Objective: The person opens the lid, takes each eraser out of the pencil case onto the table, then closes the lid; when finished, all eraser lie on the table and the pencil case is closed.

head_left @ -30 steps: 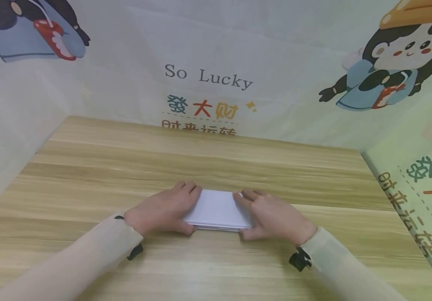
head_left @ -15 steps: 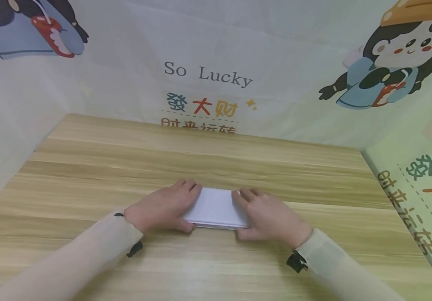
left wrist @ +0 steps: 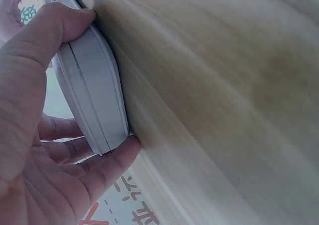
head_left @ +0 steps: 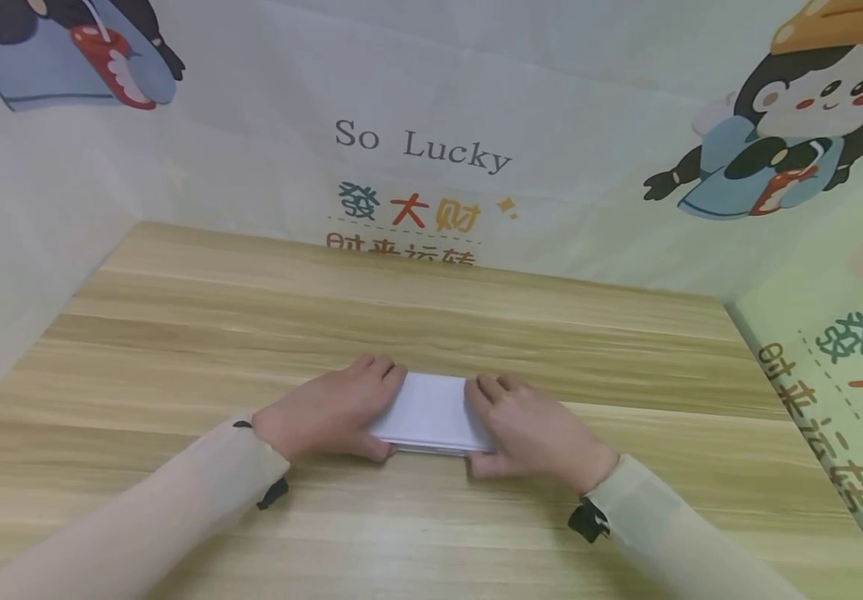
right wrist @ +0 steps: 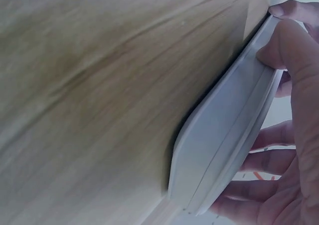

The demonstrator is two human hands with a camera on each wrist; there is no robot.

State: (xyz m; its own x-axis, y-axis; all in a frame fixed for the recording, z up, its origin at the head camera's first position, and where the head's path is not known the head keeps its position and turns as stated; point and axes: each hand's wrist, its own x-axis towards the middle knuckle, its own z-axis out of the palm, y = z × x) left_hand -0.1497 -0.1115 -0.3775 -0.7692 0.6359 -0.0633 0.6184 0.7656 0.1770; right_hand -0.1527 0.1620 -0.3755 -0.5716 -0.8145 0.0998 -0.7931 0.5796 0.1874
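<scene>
A flat white box (head_left: 434, 413) lies on the wooden table, its smooth top facing up. A thin seam runs along its side wall, plain on the box (left wrist: 97, 85) in the left wrist view. My left hand (head_left: 329, 412) grips the left end, thumb on the near side and fingers over the far edge. At the opposite end my right hand (head_left: 539, 432) holds it the same way. In the right wrist view the thumb (right wrist: 279, 48) presses the near side of the box (right wrist: 219, 135) close to the seam. The underside is hidden against the table.
The wooden table (head_left: 401, 317) has light and dark grain bands. A pale cloth wall (head_left: 574, 142) with cartoon figures and lettering stands behind it and along both sides. A dark strap (head_left: 589, 521) shows at the right wrist.
My right hand has shifted slightly to the left along the box, covering more of its right end. The left hand keeps its hold, and the box stays in place.
</scene>
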